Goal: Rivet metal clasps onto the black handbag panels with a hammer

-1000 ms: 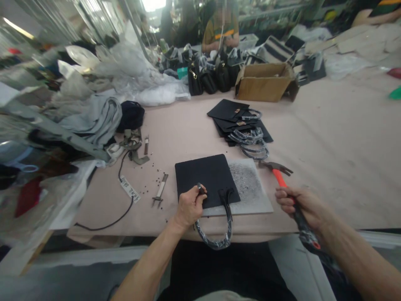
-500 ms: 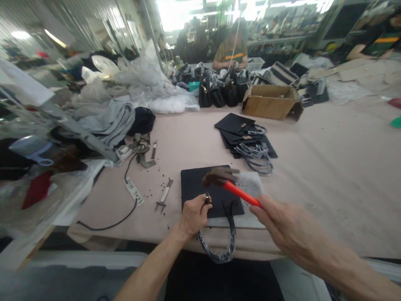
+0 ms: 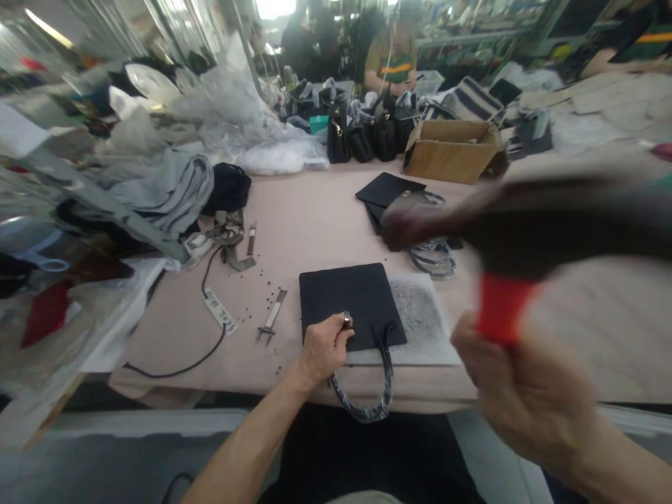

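Observation:
My left hand (image 3: 326,348) is closed around a short metal punch (image 3: 347,318), held upright on a black bag panel (image 3: 341,294). A plastic-wrapped bag handle (image 3: 386,388) is joined to the panel near its lower right and loops over the table edge toward me. Under the panel's right side lies a speckled white board (image 3: 423,315). My right hand (image 3: 525,392) grips a hammer (image 3: 504,301) by its red handle. The hammer is raised close to the camera, and its dark head is blurred by motion.
Behind the hammer lies a stack of black panels (image 3: 386,187) with wrapped handles. A pronged tool (image 3: 271,318) and scattered dark bits lie left of the panel. A cardboard box (image 3: 454,150), black bags (image 3: 386,133) and plastic sheeting (image 3: 283,154) stand farther back. A person (image 3: 391,63) sits beyond.
My right hand has lifted the hammer from just above the panel up and to the right, nearer the camera. My left hand keeps the punch on the panel. The view has shifted slightly.

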Demonstrator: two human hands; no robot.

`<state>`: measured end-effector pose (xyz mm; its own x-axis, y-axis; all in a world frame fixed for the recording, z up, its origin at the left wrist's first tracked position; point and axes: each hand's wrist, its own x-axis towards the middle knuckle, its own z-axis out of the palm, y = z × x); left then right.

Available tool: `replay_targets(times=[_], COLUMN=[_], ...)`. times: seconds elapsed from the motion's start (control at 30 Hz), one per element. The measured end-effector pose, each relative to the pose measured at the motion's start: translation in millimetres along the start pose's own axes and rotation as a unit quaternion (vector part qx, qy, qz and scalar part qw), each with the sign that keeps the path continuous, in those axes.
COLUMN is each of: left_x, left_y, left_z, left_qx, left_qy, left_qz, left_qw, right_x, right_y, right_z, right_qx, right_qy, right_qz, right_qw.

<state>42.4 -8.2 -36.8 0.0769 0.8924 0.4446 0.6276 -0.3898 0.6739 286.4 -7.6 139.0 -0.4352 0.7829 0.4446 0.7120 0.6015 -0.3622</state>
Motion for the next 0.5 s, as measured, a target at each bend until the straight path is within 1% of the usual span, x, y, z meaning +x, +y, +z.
replay_targets(times=[0.03, 0.07, 0.1, 0.13, 0.17, 0.23, 0.3, 0.37, 0.43, 0.5], left_x=[-0.2, -0.3, -0.3, -0.2, 0.0, 0.8, 1.7, 2.4, 2.3, 1.1], left_y=[-0.1, -0.2, 0.0, 0.4, 1.0, 2.8, 5.1, 7.2, 8.8, 9.5], left_z=[-0.1, -0.3, -0.6, -1.0, -1.7, -3.7, -6.2, -8.6, -10.7, -12.2], left_qx=[0.005, 0.009, 0.011, 0.009, 0.004, -0.012, -0.025, -0.034, -0.040, -0.041], left_qy=[0.000, -0.001, 0.000, 0.000, -0.001, -0.008, -0.015, -0.020, -0.024, -0.022], left_qz=[-0.002, -0.005, -0.007, -0.009, -0.011, -0.011, -0.014, -0.022, -0.031, -0.036], left_qw=[1.000, 1.000, 1.000, 1.000, 1.000, 1.000, 0.999, 0.999, 0.998, 0.998], right_x=[-3.1, -6.2, -8.6, -9.9, -9.7, -4.8, 3.9, 12.9, 19.7, 23.5], right_y=[1.4, 3.7, 6.7, 10.1, 13.7, 21.7, 30.8, 40.9, 50.1, 56.6], right_z=[2.6, 5.7, 9.2, 12.9, 16.9, 28.0, 45.8, 70.2, 96.0, 117.3], right_qx=[-0.009, -0.018, -0.022, -0.020, -0.014, 0.003, 0.014, 0.005, -0.014, -0.030], right_qy=[-0.046, -0.105, -0.159, -0.201, -0.221, -0.217, -0.207, -0.216, -0.236, -0.254], right_qz=[-0.021, -0.034, -0.031, -0.005, 0.035, 0.121, 0.183, 0.218, 0.245, 0.267], right_qw=[0.999, 0.994, 0.986, 0.979, 0.975, 0.969, 0.961, 0.952, 0.940, 0.929])
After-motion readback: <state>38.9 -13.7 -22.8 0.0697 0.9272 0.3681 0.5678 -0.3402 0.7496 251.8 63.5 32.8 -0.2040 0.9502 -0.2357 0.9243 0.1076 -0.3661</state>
